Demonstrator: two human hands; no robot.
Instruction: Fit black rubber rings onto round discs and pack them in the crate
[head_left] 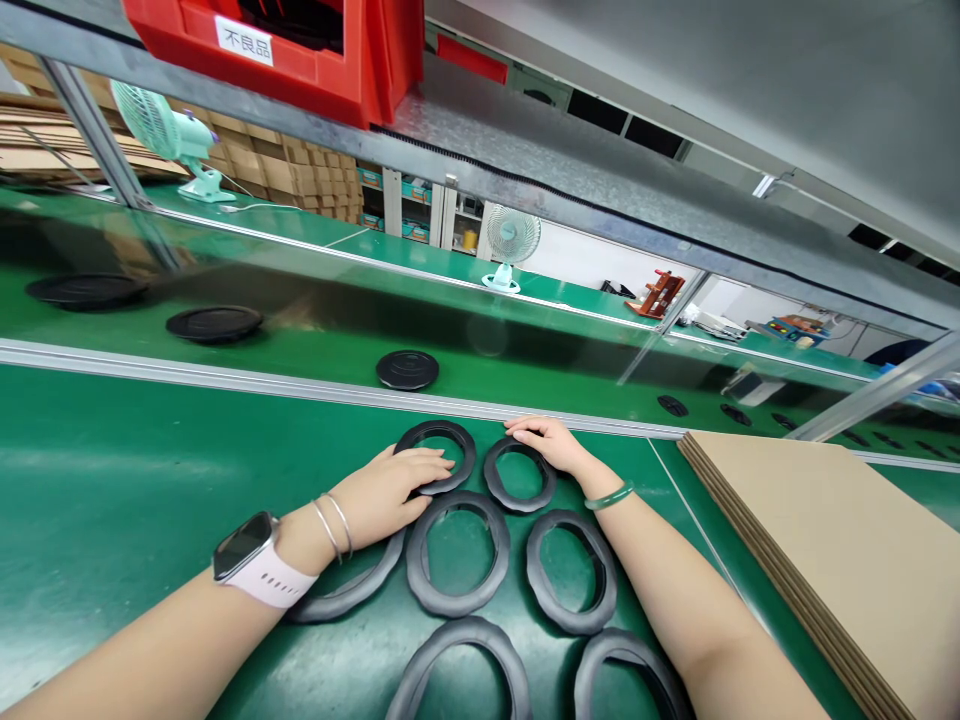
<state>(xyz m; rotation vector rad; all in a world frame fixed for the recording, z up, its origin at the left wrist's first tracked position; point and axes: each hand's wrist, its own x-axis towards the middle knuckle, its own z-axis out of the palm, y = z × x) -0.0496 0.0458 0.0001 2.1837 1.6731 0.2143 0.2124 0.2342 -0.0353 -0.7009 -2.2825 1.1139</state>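
Note:
Several black rubber rings lie in two rows on the green work surface [135,500]. My left hand [390,490] rests flat, fingers stretched, on the far left ring [439,440]; a smartwatch and thin bangles are on that wrist. My right hand [547,440] lies with its fingers curled over the far rim of the far right ring [519,476]; a green bangle circles that wrist. Closer to me lie a middle ring [457,553], a right ring [571,585] and a ring partly under my left forearm [352,595]. Two more rings [457,670] reach the bottom edge.
A stack of brown cardboard sheets [840,560] lies at the right. Beyond a metal rail, a conveyor belt carries black round discs [407,369], [214,323]. A red bin [285,50] sits on the shelf overhead. Small fans [511,245] stand behind.

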